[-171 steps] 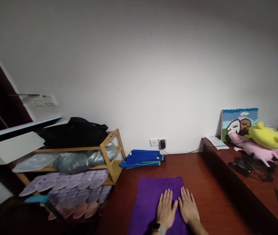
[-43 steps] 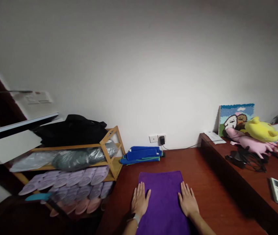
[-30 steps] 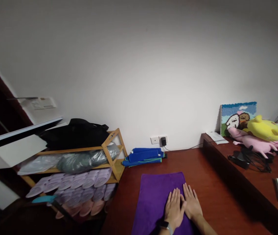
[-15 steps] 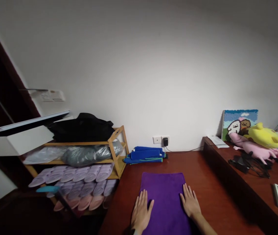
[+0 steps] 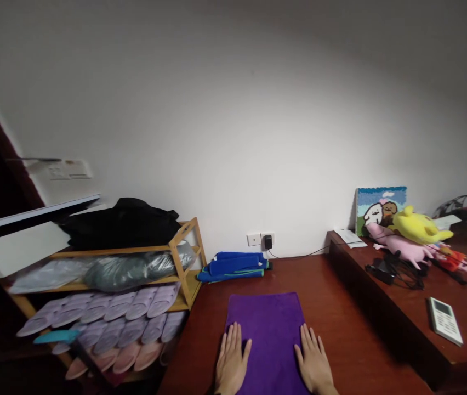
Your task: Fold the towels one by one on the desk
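A purple cloth (image 5: pixel 269 334) lies flat on the reddish-brown table (image 5: pixel 352 351), its near end cut off by the bottom of the view. My left hand (image 5: pixel 232 359) rests palm down on the cloth's left edge, fingers extended and thumb pointing inward. On the right edge my right hand (image 5: pixel 314 359) lies palm down in the same manner, partly on the cloth and partly over the wood. Neither hand holds anything. Behind the cloth, near the wall, sits a folded blue fabric bundle (image 5: pixel 235 265) with green edging.
To the left stands a wooden rack (image 5: pixel 184 263) with slippers, plastic-wrapped items and a black bag (image 5: pixel 122 222). On the raised surface at right are plush toys (image 5: pixel 420 226), a picture (image 5: pixel 381 208), cables and a white remote (image 5: pixel 445 320). A plug (image 5: pixel 268 241) is in the wall socket.
The camera view has turned slightly to the right, so most things appear shifted left. Both hands remain flat at the cloth's edges.
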{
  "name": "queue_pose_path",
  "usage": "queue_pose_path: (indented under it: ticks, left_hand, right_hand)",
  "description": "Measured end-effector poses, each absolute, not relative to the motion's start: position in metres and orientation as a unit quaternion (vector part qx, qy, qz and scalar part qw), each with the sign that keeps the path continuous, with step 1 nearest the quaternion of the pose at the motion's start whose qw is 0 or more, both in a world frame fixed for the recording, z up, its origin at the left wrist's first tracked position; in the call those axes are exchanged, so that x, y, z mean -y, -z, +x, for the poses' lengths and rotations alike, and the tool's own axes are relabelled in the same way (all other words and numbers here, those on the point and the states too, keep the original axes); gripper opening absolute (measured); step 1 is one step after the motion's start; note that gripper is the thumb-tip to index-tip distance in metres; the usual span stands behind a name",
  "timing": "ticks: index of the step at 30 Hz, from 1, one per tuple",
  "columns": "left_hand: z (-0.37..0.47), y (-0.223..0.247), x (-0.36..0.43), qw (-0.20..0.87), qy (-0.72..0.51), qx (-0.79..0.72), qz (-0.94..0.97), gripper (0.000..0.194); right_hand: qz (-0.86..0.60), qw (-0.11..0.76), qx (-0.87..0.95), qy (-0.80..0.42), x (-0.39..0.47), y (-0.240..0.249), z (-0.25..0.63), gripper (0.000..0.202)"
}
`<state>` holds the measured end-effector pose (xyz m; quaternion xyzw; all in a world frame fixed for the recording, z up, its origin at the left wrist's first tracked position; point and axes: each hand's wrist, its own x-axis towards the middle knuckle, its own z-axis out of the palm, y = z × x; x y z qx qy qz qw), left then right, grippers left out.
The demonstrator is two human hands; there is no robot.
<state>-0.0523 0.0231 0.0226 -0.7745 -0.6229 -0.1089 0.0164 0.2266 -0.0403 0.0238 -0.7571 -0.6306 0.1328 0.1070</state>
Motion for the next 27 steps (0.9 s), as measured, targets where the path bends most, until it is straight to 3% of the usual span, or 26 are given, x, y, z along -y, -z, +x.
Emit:
queue_pose_path:
  ticks: [6,10,21,27]
  left_hand:
    - [0.064,-0.026,0.007,-0.054,0.126,0.462,-0.876,0.061]
    - [0.101,-0.025,0.017,-0.085,0.107,0.45,-0.883,0.058]
    - [-0.064,0.015,0.015,-0.019,0.086,0.613,-0.785,0.068]
    - [-0.069,-0.002,0.026,-0.006,0.097,0.612,-0.785,0.07]
  right_hand:
    - [-0.749,0.103,0.641,-0.131,0.04,-0.023,0.23,0.07]
    - [-0.735,0.094,0.659,-0.129,0.04,-0.02,0.232,0.065]
    - [-0.757,0.116,0.631,-0.126,0.039,-0.017,0.228,0.076]
    - [-0.76,0.092,0.63,-0.13,0.039,-0.028,0.229,0.074]
